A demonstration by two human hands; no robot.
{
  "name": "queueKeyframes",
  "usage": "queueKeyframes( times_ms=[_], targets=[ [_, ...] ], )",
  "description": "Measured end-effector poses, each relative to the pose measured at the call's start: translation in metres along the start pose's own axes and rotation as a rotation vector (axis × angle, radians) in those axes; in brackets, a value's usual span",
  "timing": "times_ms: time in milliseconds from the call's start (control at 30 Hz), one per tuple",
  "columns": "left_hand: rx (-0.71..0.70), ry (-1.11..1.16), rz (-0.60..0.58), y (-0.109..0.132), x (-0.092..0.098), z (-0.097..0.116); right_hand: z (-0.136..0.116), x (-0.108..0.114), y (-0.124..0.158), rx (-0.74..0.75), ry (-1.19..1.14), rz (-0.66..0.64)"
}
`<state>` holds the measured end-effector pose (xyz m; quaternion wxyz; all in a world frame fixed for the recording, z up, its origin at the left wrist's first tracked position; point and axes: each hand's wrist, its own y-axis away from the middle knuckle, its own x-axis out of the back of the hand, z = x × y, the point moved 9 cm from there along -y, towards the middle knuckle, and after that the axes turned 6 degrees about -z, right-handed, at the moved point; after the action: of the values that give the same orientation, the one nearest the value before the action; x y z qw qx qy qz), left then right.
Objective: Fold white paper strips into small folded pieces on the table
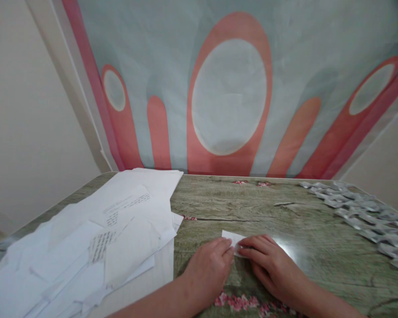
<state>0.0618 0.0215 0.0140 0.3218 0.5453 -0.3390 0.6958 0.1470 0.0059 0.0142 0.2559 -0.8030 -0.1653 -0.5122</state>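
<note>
Here we are, left hand and right hand, each grip apparently pinched on one small white paper.

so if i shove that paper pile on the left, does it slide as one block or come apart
More likely it comes apart: the pile is made of loose sheets overlapping at odd angles, so the upper ones may slip first. Corners already poking out at its right side could catch. Picked up, single sheets would probably flop, as they look thin.
</note>
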Motion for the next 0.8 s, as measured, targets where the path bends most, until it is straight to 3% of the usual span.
queueKeyframes(
  times_ms=[333,800],
  targets=[
    [0.018,0.095,0.042,-0.002,0.005,-0.015,0.005,-0.001,-0.002,-0.037,0.051,0.036],
    [0.018,-0.116,0.001,-0.003,0.0,-0.012,0.001,-0.008,-0.003,-0.002,0.161,-0.036]
  ],
)
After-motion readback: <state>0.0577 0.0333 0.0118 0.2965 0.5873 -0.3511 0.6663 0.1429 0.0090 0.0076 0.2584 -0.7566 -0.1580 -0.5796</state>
